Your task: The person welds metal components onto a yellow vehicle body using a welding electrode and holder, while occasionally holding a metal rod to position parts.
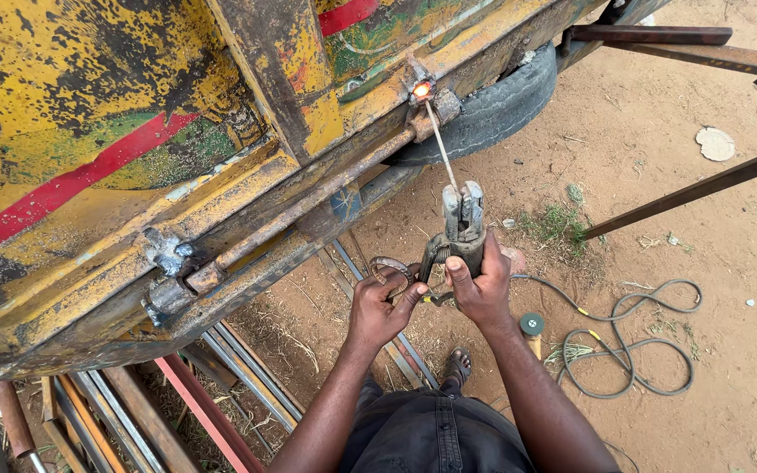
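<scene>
Electrode holder (pixel 459 229) — in right hand (pixel 481 291)

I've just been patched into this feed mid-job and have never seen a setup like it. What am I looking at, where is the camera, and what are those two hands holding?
This is a single view from a camera worn on a person's head, looking down over their own arms. No machine is involved: the work is done by two bare hands.

The right hand grips a metal clamp-style electrode holder. A thin straight welding rod runs up from it to a glowing orange spot on the rusty steel frame of a worn yellow, red and green painted vehicle body. The left hand steadies the holder's handles from the side.

Below is sandy reddish ground. On it lie a looped grey cable, long steel bars under the body, and a worn black tyre beside the weld point.
</scene>
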